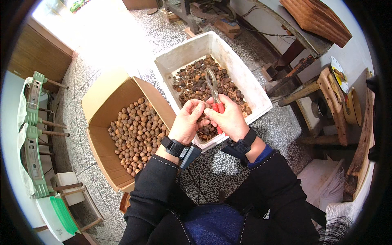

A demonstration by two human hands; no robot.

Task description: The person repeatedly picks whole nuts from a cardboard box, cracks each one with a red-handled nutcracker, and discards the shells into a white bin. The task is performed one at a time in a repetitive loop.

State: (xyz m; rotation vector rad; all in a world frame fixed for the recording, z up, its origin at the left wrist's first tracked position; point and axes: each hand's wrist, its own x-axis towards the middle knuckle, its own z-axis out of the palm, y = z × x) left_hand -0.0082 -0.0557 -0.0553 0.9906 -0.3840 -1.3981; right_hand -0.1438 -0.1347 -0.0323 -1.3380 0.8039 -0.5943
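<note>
Red-handled metal pliers, perhaps a nutcracker (212, 81), rest in my right hand (228, 115), jaws pointing away from me. My left hand (190, 118) is close against the right, fingertips and thumb pinched around something small and brown, perhaps a walnut or a piece of one, mostly hidden by the fingers. Both hands are above the near end of a white foam box (242, 65), which holds dark husks and broken shells (196, 72). To the left stands an open cardboard box (105, 153) with many whole walnuts (137, 125) in it.
Speckled terrazzo floor (226, 180) lies under both boxes. A worn wooden frame (333, 104) and a bench with a woven brown tray (318, 20) stand at the right. Along the left wall are pale green stools (36, 153) and a green plastic basket (63, 214).
</note>
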